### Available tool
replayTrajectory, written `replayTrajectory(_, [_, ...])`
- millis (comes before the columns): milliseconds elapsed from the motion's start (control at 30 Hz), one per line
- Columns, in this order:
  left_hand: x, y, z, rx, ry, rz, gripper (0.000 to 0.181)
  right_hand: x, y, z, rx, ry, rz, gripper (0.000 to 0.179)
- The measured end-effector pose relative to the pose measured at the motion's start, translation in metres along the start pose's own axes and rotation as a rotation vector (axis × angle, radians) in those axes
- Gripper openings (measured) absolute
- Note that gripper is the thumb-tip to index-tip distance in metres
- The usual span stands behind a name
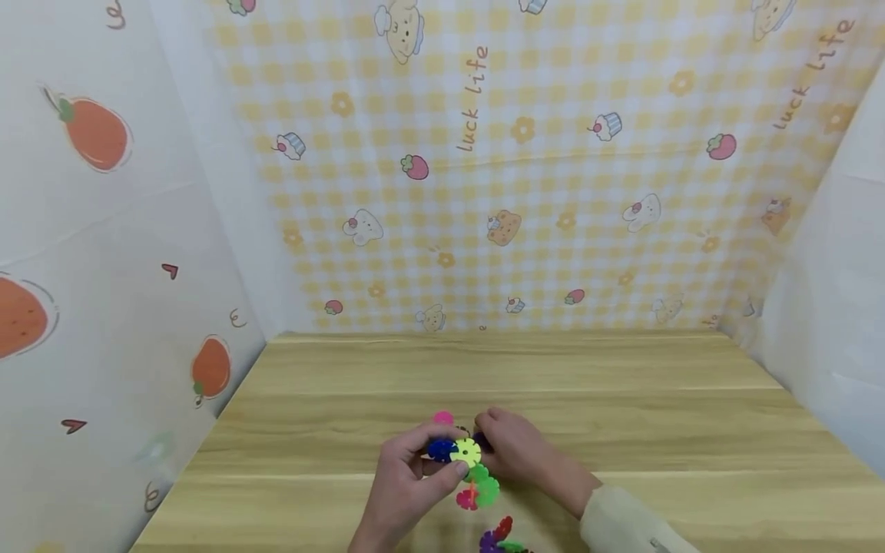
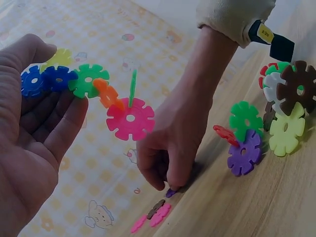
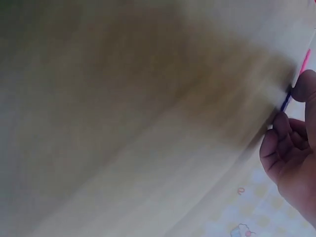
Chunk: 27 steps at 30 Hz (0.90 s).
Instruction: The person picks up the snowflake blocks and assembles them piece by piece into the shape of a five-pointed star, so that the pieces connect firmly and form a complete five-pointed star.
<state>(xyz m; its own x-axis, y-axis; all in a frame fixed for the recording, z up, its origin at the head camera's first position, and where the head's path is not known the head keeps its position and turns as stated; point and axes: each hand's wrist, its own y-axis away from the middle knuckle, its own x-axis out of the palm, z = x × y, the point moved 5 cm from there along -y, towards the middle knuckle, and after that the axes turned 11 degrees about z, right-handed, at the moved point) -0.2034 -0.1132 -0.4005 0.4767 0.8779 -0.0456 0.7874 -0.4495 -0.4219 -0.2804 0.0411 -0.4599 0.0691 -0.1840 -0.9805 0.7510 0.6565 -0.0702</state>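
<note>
My left hand [image 1: 408, 480] holds a chain of flower-shaped plastic discs above the table, pinching it near a yellow disc [image 1: 466, 453]. In the left wrist view the chain runs from blue discs [image 2: 58, 79] through a green disc [image 2: 85, 89] and an orange disc [image 2: 107, 94] to a pink disc [image 2: 121, 127]; another green disc [image 2: 133, 89] stands edge-on from the pink one. Down at the tabletop, my right hand [image 1: 518, 449] pinches a purple disc [image 3: 285, 101] between thumb and finger. Most of that disc is hidden by the fingers.
Loose pink discs [image 2: 160, 215] and a brown disc [image 2: 156, 209] lie just beyond my right hand. Nearer me on the wooden table [image 1: 332, 392] are joined discs, including a purple one [image 2: 237, 160] and a large brown one [image 2: 298, 101]. Patterned cloth [image 1: 553, 192] hangs behind.
</note>
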Motion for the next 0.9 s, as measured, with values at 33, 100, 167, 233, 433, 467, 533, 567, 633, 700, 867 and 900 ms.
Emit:
replayTrajectory(33, [0.001, 0.000, 0.000, -0.006, 0.001, -0.001, 0.023, 0.000, 0.002, 0.000, -0.013, 0.021, 0.005, 0.020])
replayTrajectory(100, [0.001, 0.000, 0.001, -0.017, 0.002, -0.001, 0.023, -0.001, 0.006, 0.000, -0.034, 0.070, 0.007, 0.017])
replayTrajectory(167, [0.002, 0.001, 0.001, -0.026, 0.003, -0.001, 0.023, -0.003, 0.012, 0.001, -0.048, 0.095, 0.003, 0.016])
replayTrajectory(233, [0.002, 0.001, 0.001, -0.033, 0.001, -0.003, 0.024, -0.005, 0.020, -0.001, -0.042, 0.095, 0.010, 0.016])
replayTrajectory(433, [0.003, 0.001, 0.001, -0.020, -0.004, 0.005, 0.025, -0.011, 0.052, -0.015, 0.057, 0.027, 0.054, 0.019])
replayTrajectory(467, [0.003, 0.001, 0.001, -0.018, -0.005, 0.009, 0.025, -0.012, 0.058, -0.017, 0.071, 0.031, 0.045, 0.019])
replayTrajectory(533, [0.005, 0.002, 0.002, -0.011, -0.004, 0.017, 0.024, -0.014, 0.070, -0.020, 0.083, 0.065, 0.013, 0.019])
replayTrajectory(567, [0.005, 0.002, 0.003, -0.004, -0.005, 0.023, 0.024, -0.015, 0.077, -0.021, 0.081, 0.087, -0.007, 0.019])
replayTrajectory(633, [0.007, 0.002, 0.003, 0.009, -0.005, 0.035, 0.024, -0.017, 0.091, -0.022, 0.075, 0.117, -0.044, 0.021])
replayTrajectory(700, [0.009, 0.002, 0.003, 0.024, -0.010, 0.048, 0.024, -0.019, 0.104, -0.021, 0.068, 0.110, -0.064, 0.024])
replayTrajectory(867, [0.012, 0.000, 0.003, 0.031, -0.022, 0.064, 0.024, -0.033, 0.125, -0.014, 0.064, -0.063, -0.146, 0.028])
replayTrajectory(900, [0.012, 0.000, 0.003, 0.034, -0.024, 0.068, 0.025, -0.037, 0.128, -0.012, 0.075, -0.129, -0.158, 0.028])
